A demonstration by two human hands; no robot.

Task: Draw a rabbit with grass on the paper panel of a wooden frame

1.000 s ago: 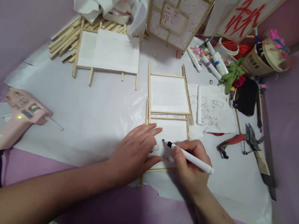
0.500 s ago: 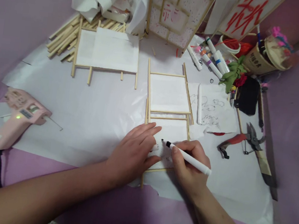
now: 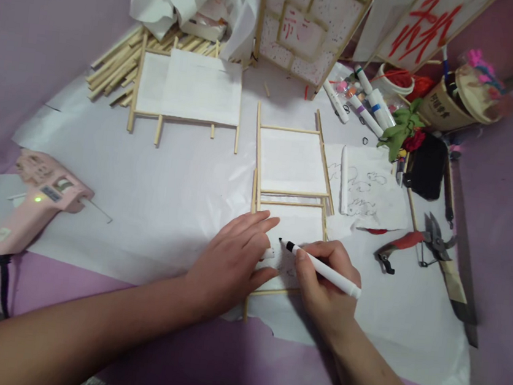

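My right hand (image 3: pixel 327 281) grips a white marker (image 3: pixel 322 270) with a black tip, and the tip touches the white paper of a small wooden-stick frame panel (image 3: pixel 296 228) in front of me. My left hand (image 3: pixel 230 260) lies flat with fingers stretched out on the left part of that panel, pressing it to the table. A second paper-covered frame panel (image 3: pixel 290 159) lies just beyond it, touching its far edge.
A pink glue gun (image 3: pixel 28 203) with a lit green light lies at the left. A wider paper frame (image 3: pixel 189 89) and loose sticks (image 3: pixel 113 68) sit at the back left. A sketch sheet (image 3: pixel 368 190), red-handled cutters (image 3: pixel 413 241), markers (image 3: pixel 363 103) and a lantern panel (image 3: pixel 303 28) fill the right and back.
The marker tip has shifted very slightly on the paper. The view has drifted a little; both hands stay in the same place.
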